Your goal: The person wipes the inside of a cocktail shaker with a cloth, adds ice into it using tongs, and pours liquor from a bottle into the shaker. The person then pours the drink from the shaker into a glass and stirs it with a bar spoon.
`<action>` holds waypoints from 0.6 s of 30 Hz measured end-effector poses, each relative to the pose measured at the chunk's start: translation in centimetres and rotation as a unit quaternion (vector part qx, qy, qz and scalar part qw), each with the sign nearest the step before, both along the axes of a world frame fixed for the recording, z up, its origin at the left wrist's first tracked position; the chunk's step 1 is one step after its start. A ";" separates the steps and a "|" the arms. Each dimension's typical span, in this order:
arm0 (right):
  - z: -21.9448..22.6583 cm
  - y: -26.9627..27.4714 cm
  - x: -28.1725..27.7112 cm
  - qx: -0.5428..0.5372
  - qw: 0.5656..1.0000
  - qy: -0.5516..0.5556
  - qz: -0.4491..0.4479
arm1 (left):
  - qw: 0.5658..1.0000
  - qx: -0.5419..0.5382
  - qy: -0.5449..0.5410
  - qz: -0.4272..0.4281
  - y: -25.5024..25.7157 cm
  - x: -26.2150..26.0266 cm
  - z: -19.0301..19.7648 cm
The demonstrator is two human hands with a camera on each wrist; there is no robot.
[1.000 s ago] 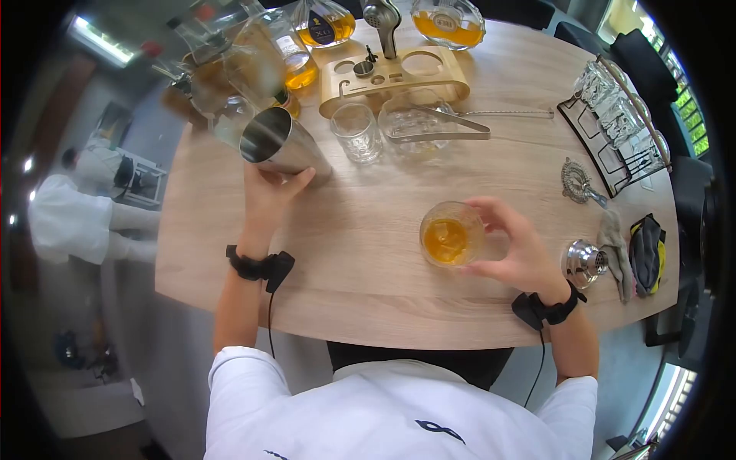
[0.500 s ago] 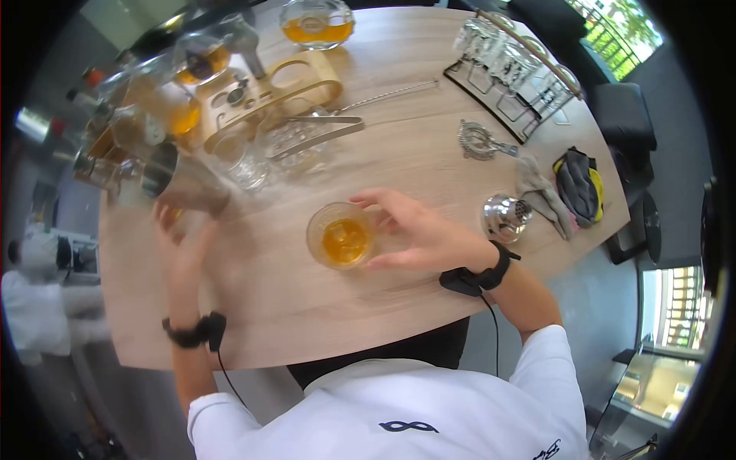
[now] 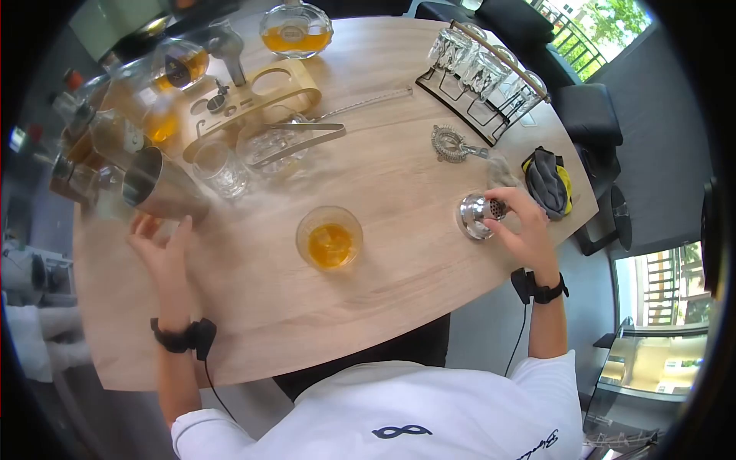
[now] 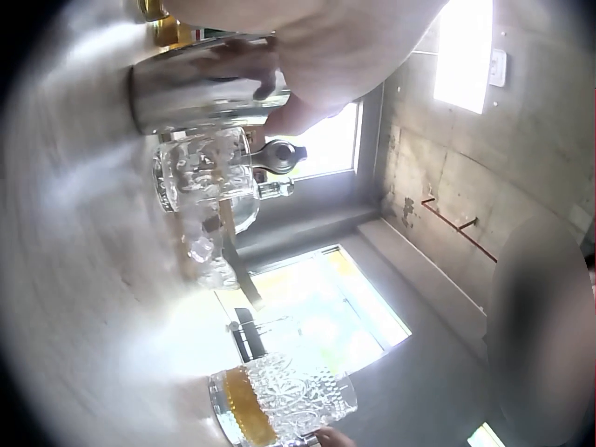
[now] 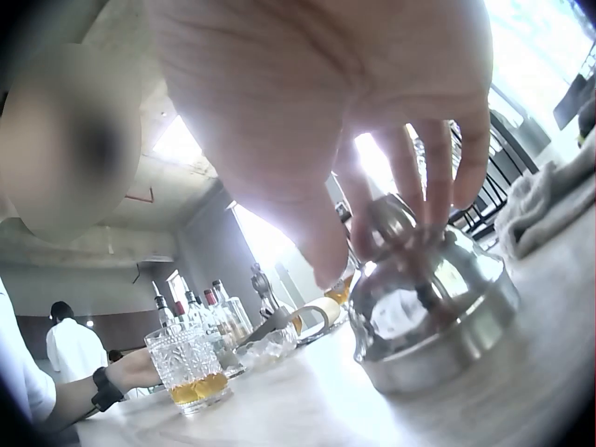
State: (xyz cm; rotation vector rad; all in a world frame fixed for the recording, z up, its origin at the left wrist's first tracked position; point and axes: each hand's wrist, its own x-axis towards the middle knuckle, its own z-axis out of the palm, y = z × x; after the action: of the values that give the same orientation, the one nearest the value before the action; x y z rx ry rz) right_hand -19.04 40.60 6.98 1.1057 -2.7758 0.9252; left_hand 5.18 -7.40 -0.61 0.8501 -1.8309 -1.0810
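My right hand [image 3: 498, 211] pinches the top of a steel shaker lid [image 3: 477, 215] near the table's right edge; in the right wrist view its fingertips [image 5: 438, 209] curl round the lid's [image 5: 438, 307] small cap. A cut-glass tumbler of amber drink [image 3: 330, 238] stands alone mid-table, also in the wrist views as the tumbler [image 5: 191, 368] [image 4: 279, 405]. My left hand [image 3: 162, 226] lies with straight fingers against the base of a steel shaker tin [image 3: 165, 192], which stands at the left; the tin [image 4: 205, 88] fills the top of the left wrist view.
An empty glass [image 3: 218, 165], a glass bowl with tongs [image 3: 284, 142], a wooden stand [image 3: 253, 96] and amber bottles [image 3: 295, 31] crowd the back left. A rack of glasses [image 3: 483, 73], a strainer [image 3: 452, 143] and cloths [image 3: 548, 180] are at the right.
My right hand let go of the tumbler and moved right onto the shaker lid. The left hand stayed by the shaker tin. The head view swung right.
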 end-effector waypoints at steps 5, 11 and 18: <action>0.4 -1.0 -1.2 -0.035 0.999 0.020 -0.025 | 0.996 -0.018 -0.056 -0.068 -2.5 -1.1 -0.4; 10.2 -11.4 -1.3 -0.132 0.979 0.028 0.154 | 0.985 0.041 0.085 -0.142 -1.7 -0.9 -0.3; 14.4 -33.0 1.8 -0.094 0.861 0.080 0.494 | 0.975 0.061 0.027 -0.212 -3.1 0.4 0.1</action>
State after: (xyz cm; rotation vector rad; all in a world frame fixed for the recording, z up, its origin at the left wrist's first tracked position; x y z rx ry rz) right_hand -17.24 7.60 21.41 2.4625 -1.8028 1.0080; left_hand 5.62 -10.48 -0.52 0.4989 -1.9658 -1.4797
